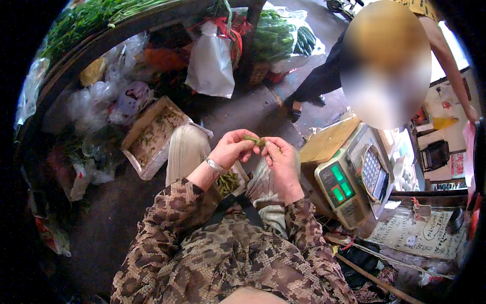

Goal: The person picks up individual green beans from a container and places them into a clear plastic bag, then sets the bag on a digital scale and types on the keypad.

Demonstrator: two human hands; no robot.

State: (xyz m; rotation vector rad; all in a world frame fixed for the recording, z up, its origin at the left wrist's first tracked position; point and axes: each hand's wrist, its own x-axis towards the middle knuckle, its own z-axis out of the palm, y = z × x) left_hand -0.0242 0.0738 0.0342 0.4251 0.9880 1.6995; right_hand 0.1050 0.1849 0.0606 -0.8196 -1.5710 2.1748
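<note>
Above my lap, my left hand [232, 149] pinches one end of a small green pod [253, 140], which looks like a bean or pea pod. The fingertips of my right hand [280, 155] close on its other end, and the two hands nearly touch. A silvery bracelet is on my left wrist. Between my knees, partly hidden by my left forearm, a light box [241, 178] holds many greenish pods [227, 184]. Left of my knee stands a worn foam box [131, 159] with bits of plant matter on its bottom.
A weighing scale [336, 190] with a lit green display stands at the right, a calculator [374, 171] on top. A person in dark trousers [322, 76] is beyond it. A white plastic bag [212, 60] hangs ahead; bagged green vegetables [273, 36] lie behind. Leafy greens [83, 22] fill the upper left.
</note>
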